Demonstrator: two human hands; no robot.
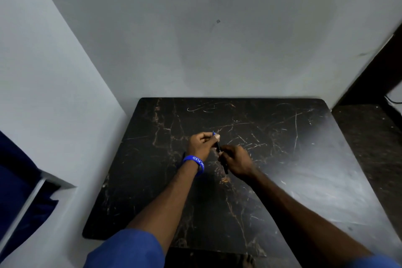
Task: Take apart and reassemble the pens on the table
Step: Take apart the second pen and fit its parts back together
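Observation:
A dark pen (218, 147) with a blue end is held above the middle of the black marble table (282, 159). My left hand (201, 143) pinches its upper end, where the blue tip shows beside my thumb. My right hand (236, 162) is closed around the lower part of the barrel, which sticks out below my fist. The two hands nearly touch. Which pen parts are joined or apart is hidden by my fingers. No other pen is visible on the table.
A grey wall rises right behind the table, and a lighter wall closes in on the left. A blue wristband (195, 162) sits on my left wrist. Blue cloth (19, 180) hangs at the far left. Dark floor (369, 132) lies to the right.

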